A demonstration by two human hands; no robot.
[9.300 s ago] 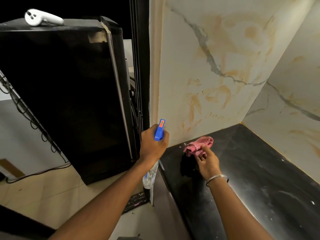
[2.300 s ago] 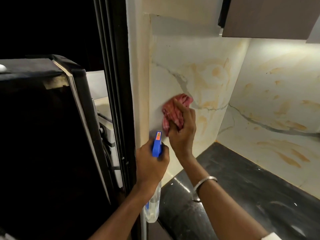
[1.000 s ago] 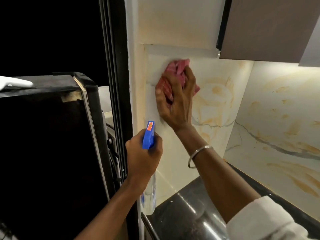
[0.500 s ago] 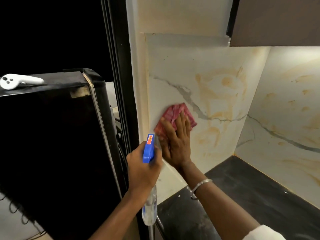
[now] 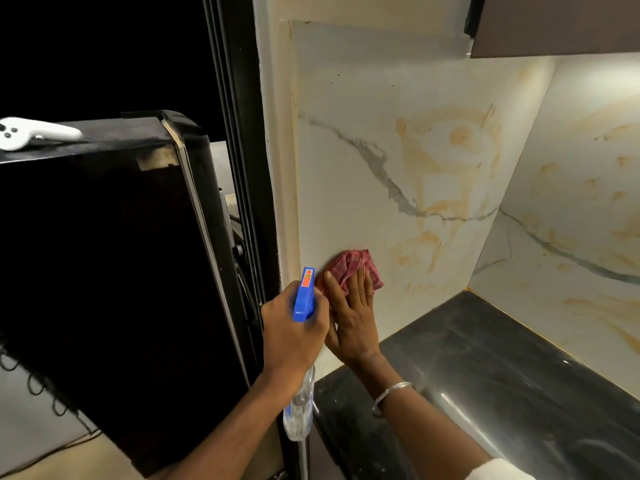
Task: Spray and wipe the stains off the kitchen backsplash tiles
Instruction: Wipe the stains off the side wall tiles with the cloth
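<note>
While the right hand (image 5: 353, 317), fingers straight and together, presses the pink cloth (image 5: 349, 266) low on the backsplash tile (image 5: 346, 188) and the left hand (image 5: 292, 334) clamps its fingers round the spray bottle (image 5: 304, 296), wiping is the step in hand, and the next stroke likely must reach the orange stains (image 5: 415, 244) to the right.

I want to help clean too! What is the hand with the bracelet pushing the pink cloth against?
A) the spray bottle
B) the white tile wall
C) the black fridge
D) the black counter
B: the right hand presses the pink cloth with straight fingers flat against the white tile wall, above the black counter; the left hand holds the spray bottle.
</note>
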